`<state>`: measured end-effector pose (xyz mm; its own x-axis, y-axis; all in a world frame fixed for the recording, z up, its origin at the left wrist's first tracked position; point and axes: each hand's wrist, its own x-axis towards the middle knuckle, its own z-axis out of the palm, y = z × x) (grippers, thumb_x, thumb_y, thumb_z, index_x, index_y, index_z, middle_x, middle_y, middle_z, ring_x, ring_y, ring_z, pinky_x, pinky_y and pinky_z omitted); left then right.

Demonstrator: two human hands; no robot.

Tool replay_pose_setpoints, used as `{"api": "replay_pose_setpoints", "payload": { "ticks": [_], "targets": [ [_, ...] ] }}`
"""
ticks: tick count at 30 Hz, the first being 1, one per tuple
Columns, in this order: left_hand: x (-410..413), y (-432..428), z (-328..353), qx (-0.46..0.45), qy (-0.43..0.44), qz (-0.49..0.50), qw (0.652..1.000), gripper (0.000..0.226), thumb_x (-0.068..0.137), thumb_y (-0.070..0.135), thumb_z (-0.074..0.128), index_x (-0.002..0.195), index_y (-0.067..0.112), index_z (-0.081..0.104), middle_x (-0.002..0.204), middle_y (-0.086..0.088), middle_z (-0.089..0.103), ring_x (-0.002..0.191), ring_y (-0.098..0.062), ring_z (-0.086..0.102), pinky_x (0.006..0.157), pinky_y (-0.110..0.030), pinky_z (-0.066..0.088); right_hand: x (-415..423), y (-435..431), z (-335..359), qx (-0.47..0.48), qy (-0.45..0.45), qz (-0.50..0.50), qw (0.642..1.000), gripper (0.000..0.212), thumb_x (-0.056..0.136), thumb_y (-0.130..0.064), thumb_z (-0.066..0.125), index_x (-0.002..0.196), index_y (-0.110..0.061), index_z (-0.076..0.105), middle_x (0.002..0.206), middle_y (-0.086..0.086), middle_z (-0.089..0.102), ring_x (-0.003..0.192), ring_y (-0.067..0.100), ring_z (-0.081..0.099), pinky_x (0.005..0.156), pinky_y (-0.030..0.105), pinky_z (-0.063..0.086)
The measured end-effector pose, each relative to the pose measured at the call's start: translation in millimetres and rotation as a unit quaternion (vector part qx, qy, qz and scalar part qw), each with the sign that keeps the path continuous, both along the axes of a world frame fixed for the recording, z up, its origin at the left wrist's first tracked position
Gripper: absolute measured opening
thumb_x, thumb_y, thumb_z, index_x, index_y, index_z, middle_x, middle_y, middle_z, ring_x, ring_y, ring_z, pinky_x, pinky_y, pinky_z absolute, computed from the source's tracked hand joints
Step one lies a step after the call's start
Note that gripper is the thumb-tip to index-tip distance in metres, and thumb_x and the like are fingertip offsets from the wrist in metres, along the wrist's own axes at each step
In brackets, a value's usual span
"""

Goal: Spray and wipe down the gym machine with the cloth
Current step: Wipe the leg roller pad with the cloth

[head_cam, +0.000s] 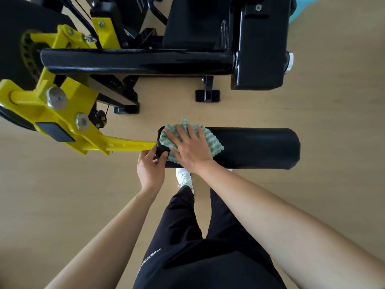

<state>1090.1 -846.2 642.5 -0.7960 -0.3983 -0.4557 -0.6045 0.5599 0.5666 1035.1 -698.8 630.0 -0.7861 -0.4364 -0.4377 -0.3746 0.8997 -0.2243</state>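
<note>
On the pad [250, 147] beside the yellow arm [125, 145], my right hand [191, 149] presses the cloth [214, 142] flat, fingers spread — my left hand [151, 170] grips the pad's end. To wipe well, I should keep pressure even and sweep along its length.

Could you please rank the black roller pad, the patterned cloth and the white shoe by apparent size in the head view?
1. black roller pad
2. patterned cloth, partly under the right hand
3. white shoe, partly hidden, farther away
</note>
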Motion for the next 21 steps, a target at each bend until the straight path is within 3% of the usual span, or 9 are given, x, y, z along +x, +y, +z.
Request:
{"api": "replay_pose_setpoints", "payload": {
  "ticks": [6, 10, 13, 16, 21],
  "targets": [
    [8.2, 1.3, -5.3, 0.008, 0.013, 0.024, 1.0, 0.041, 0.096, 0.032, 0.069, 0.133, 0.015, 0.067, 0.111, -0.002, 0.059, 0.1, -0.023, 0.065, 0.091, -0.033, 0.048, 18.6, 112.8, -1.3, 0.013, 0.036, -0.208, 0.977, 0.062, 0.111, -0.043, 0.02, 0.155, -0.005, 0.042, 0.158, 0.019, 0.048, 0.151, 0.035, 0.038, 0.13, 0.048, 0.018],
    [7.9, 6.3, -5.4, 0.017, 0.023, 0.019, 0.999, 0.051, 0.099, 0.028, 0.066, 0.148, 0.022, 0.053, 0.123, -0.007, 0.056, 0.099, -0.02, 0.065, 0.093, -0.033, 0.048, 23.2, 189.7, 2.8, 0.068, 0.047, -0.324, 0.942, 0.076, 0.106, -0.048, 0.006, 0.155, -0.003, 0.042, 0.159, 0.021, 0.046, 0.152, 0.037, 0.036, 0.131, 0.047, 0.013],
    [6.8, 5.1, -7.3, 0.021, 0.011, -0.001, 1.0, 0.058, 0.101, 0.029, 0.062, 0.155, 0.033, 0.043, 0.126, -0.007, 0.049, 0.099, -0.02, 0.059, 0.096, -0.036, 0.046, 21.4, 203.8, -0.6, 0.096, 0.044, -0.38, 0.919, 0.068, 0.107, -0.049, 0.016, 0.155, -0.011, 0.046, 0.162, 0.02, 0.042, 0.154, 0.039, 0.028, 0.13, 0.054, 0.01],
    [1.9, 9.1, -2.7, 0.029, 0.006, 0.021, 0.999, 0.057, 0.099, 0.024, 0.062, 0.153, 0.032, 0.046, 0.121, -0.001, 0.045, 0.099, -0.021, 0.057, 0.096, -0.035, 0.045, 14.4, 181.1, -0.8, 0.094, 0.017, -0.404, 0.91, 0.058, 0.106, -0.05, 0.023, 0.152, -0.028, 0.05, 0.164, 0.01, 0.039, 0.158, 0.042, 0.017, 0.127, 0.064, -0.001],
    [0.5, 13.8, 4.8, 0.047, 0.008, 0.035, 0.998, 0.056, 0.096, 0.017, 0.063, 0.15, 0.026, 0.05, 0.123, 0.007, 0.046, 0.097, -0.019, 0.057, 0.089, -0.03, 0.042, 11.1, 113.6, 5.7, 0.047, -0.016, -0.302, 0.952, 0.051, 0.106, -0.048, 0.027, 0.151, -0.034, 0.046, 0.161, 0.002, 0.044, 0.155, 0.045, 0.021, 0.122, 0.073, 0.0]
  ]
}}
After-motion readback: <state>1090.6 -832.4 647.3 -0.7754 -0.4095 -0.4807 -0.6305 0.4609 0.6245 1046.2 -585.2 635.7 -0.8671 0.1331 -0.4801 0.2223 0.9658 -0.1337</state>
